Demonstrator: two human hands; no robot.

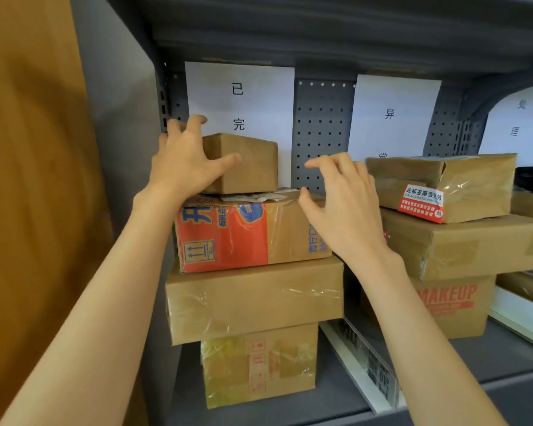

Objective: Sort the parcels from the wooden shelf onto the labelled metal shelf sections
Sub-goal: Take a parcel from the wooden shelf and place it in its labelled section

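A small plain brown parcel [246, 162] sits on top of a stack in the left section of the grey metal shelf [320, 127]. My left hand [185, 162] grips its left end, thumb across the front face. My right hand [342, 198] hovers with fingers spread just right of the parcel, touching nothing. Under the small parcel lie an orange printed carton [243, 238], a wide taped carton [253, 302] and a yellowish taped box [259, 367]. A white paper label [243, 96] hangs on the pegboard behind this stack.
A second stack of three cartons [462, 241] fills the middle section under another paper label [394, 115], the lowest marked MAKEUP. A white divider strip [363, 367] separates the sections. A third label [517, 124] shows at far right. A brown wooden panel [28, 179] stands at left.
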